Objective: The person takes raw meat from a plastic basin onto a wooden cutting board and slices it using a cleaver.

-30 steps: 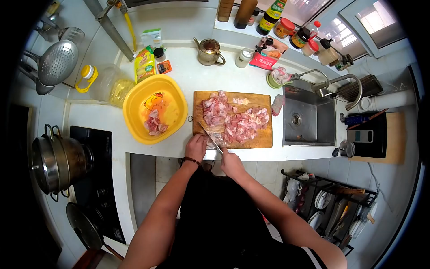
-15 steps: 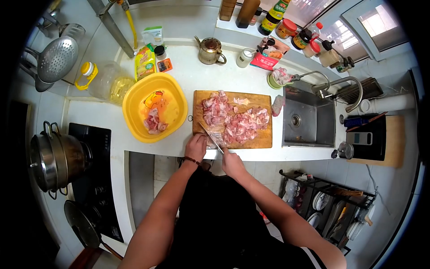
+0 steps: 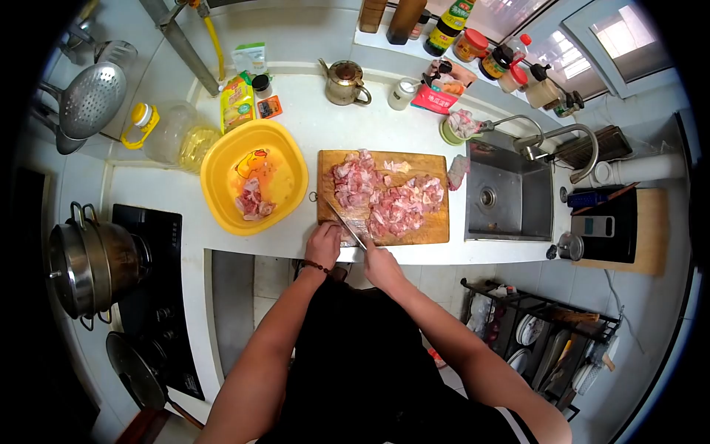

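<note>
Two hands and a knife [image 3: 345, 224] at the near edge of a wooden cutting board [image 3: 436, 164] covered in cut meat [image 3: 405, 209]

The right hand [image 3: 381, 266] has its fingers wrapped round the knife's handle at the board's near edge, the blade slanting toward the left edge; the left hand [image 3: 323, 243] is at the near left corner, fingers bent down, and whether they pinch a piece cannot be told. The cut meat lies in heaps from the board's middle toward its far left and right edges. Off the left edge, a yellow basin [image 3: 216, 164] holds a few more pieces; off the right, a sink [image 3: 510, 223] is set into the white surface [image 3: 310, 111]. Toward the surface's far edge stand a metal teapot [image 3: 343, 86] and a glass jar [image 3: 402, 96]
</note>
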`<state>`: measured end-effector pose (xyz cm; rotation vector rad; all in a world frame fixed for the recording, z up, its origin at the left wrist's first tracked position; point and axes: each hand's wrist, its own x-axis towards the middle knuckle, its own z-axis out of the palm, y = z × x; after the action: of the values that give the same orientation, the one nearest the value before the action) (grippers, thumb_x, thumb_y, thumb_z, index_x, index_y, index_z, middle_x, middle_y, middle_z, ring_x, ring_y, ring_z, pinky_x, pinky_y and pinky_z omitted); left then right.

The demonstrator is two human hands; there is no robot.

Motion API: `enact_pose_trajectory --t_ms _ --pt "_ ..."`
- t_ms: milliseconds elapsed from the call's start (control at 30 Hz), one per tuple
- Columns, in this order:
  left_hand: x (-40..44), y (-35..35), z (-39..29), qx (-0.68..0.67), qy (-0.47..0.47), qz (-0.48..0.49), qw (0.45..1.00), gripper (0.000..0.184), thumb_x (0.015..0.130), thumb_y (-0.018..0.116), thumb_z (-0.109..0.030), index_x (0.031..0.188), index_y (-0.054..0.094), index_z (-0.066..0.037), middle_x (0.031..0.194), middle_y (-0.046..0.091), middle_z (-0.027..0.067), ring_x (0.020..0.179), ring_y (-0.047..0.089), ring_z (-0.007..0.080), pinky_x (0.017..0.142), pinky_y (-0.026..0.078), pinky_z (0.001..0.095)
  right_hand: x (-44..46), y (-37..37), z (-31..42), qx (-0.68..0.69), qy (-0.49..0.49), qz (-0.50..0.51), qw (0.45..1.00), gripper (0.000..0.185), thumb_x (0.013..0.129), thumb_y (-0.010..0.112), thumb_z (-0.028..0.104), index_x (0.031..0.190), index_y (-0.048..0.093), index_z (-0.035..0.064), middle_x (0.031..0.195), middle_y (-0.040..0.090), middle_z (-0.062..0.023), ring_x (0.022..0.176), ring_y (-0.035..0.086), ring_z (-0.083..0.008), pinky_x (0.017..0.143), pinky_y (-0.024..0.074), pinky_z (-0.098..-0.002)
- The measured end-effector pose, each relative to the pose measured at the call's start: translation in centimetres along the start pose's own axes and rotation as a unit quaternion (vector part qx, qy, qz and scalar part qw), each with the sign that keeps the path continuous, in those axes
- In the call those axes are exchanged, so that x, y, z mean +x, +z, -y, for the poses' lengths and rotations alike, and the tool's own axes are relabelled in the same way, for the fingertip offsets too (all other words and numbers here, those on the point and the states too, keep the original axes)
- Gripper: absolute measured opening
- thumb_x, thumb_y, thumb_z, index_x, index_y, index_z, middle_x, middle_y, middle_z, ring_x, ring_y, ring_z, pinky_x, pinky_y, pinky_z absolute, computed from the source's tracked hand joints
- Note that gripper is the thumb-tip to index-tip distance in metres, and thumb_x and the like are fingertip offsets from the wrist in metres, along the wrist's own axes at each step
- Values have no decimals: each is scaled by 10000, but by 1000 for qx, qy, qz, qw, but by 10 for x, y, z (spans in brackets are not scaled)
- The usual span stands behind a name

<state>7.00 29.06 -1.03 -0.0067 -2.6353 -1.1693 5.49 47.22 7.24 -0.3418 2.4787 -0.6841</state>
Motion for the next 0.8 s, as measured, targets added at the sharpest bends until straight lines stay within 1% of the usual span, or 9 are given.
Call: enact_pose_trajectory --t_ms 67,133,267,333,433,467,533,633,800 --pt "-2 1 0 -11 -12 0 1000 101 920 656 -53 994 716 -19 1024 677 117 931 672 352 829 562 450 16 2 6 8 -12 -1 1000 395 842 576 -14 1229 551 -88 821 690 -344 821 693 -527 775 567 -592" --pt "1 -1 -1 -9 -12 -2 1000 102 918 658 -51 995 716 -18 1024 677 116 933 672 353 828 562 451 35 11 6 1 -44 -42 998 382 840 584 -12 1217 562 -76 836 695 -338 824 693 -524 770 566 -591" --pt "0 0 0 -3 -12 3 1000 105 911 664 -46 998 716 -16 1032 679 113 938 672 353 830 562 452 9 11 -10 6 -50 -57 997 437 833 587 -20 1266 562 -72 847 699 -333 823 697 -516 768 569 -586" --pt "0 0 4 -12 -15 2 1000 105 909 665 -43 997 715 -14 1037 680 116 941 672 354 835 561 451 -8 3 -10 -14 10 -3 1000 505 826 585 -31 1328 548 -77 851 700 -334 823 699 -515 770 569 -586" --pt "0 2 2 -17 -14 0 1000 104 905 666 -36 994 712 -9 1047 680 123 948 671 357 844 559 451 -7 2 -9 -19 21 11 1000 560 820 591 -29 1375 531 -74 853 699 -339 819 704 -508 774 573 -581" --pt "-1 3 1 -11 -11 -3 1000 102 902 666 -33 990 710 -7 1051 680 127 951 671 358 848 558 451 -2 3 -7 -19 22 11 1000 560 820 591 -29 1375 531 -74 853 699 -339 819 704 -508 774 573 -581" --pt "-1 1 -2 -12 -8 -6 1000 98 902 666 -32 986 708 -6 1046 678 130 951 670 360 849 557 451 16 3 7 -5 -9 -7 1000 533 821 600 -22 1347 541 -79 865 697 -350 825 708 -502 782 578 -576" --pt "-1 -2 -3 -8 -4 -10 1000 92 900 668 -32 980 706 -9 1035 673 131 949 669 359 850 557 450 33 12 9 -2 -11 -22 1000 513 819 608 -18 1325 548 -85 874 694 -359 833 709 -501 779 577 -576" --pt "-1 1 0 -1 -25 0 1000 93 899 679 -53 982 709 -23 1028 667 130 945 670 353 842 560 449 -4 6 -1 -8 24 -4 1000 502 823 601 -21 1317 546 -88 883 694 -361 840 702 -513 771 573 -581"
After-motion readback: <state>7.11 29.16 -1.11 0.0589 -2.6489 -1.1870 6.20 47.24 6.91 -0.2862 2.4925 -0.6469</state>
